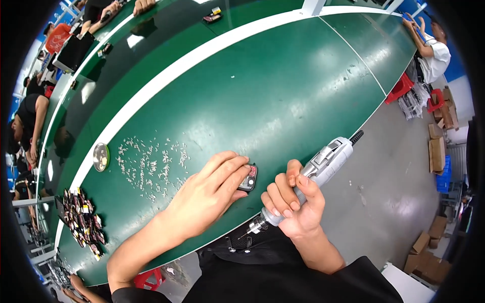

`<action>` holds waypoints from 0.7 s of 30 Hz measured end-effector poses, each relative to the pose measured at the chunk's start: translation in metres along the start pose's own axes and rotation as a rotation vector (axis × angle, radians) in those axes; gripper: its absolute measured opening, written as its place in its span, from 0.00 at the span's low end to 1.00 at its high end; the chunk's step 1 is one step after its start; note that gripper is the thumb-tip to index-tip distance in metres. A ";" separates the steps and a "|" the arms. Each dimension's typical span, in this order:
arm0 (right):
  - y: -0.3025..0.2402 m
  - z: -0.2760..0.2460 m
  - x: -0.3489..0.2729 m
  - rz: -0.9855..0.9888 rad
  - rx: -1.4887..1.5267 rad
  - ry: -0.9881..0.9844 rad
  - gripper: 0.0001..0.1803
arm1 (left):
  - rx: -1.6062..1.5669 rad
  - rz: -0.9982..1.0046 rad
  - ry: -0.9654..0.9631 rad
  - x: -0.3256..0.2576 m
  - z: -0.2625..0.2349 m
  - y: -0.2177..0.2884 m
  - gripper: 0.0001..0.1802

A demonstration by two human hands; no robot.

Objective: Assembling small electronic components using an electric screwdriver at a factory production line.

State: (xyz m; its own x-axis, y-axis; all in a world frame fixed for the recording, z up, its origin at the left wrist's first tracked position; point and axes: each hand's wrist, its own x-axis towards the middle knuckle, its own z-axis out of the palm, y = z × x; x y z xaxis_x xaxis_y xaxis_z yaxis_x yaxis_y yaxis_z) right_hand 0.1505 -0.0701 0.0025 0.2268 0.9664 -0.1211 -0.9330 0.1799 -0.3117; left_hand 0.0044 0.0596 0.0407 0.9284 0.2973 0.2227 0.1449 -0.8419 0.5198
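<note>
My left hand (207, 191) lies over a small black-cased device (248, 183) at the table edge nearest me. A red circuit board and a round pale part show in the device's open face; my fingers cover the rest of it. In my right hand (299, 202) is a grey electric screwdriver (328, 162), my fingers wrapped round its body. Its thin bit points down and left, past the table edge and apart from the device. A black cord leaves its upper end.
Many small white pieces (151, 164) lie scattered on the green table (283, 91). Beyond them sits a round clear dish (101, 156). Similar devices (81, 222) are heaped at the left. Co-workers sit along the far side; another person (435, 55) is at the far right. Cardboard boxes (428, 257) stand on the floor.
</note>
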 end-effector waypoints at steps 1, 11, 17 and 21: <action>0.001 -0.001 -0.004 0.003 0.002 -0.022 0.06 | -0.104 -0.028 -0.023 0.000 0.003 0.000 0.26; 0.014 -0.007 -0.034 0.098 -0.040 0.059 0.04 | -0.229 -0.087 -0.015 0.019 0.013 0.001 0.21; 0.020 -0.009 -0.038 0.178 -0.120 0.079 0.07 | -0.264 -0.142 -0.079 0.026 0.008 -0.004 0.18; 0.017 -0.009 -0.038 0.182 -0.119 0.073 0.07 | -0.158 -0.100 -0.082 0.029 0.008 -0.001 0.14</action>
State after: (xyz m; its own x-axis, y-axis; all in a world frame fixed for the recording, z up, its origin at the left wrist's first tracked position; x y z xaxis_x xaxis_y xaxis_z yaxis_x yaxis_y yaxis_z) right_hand 0.1286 -0.1051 -0.0065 0.0816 0.9644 -0.2516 -0.9219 -0.0229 -0.3868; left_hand 0.0334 0.0655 0.0401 0.9379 0.3327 0.0986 0.1884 -0.7269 0.6604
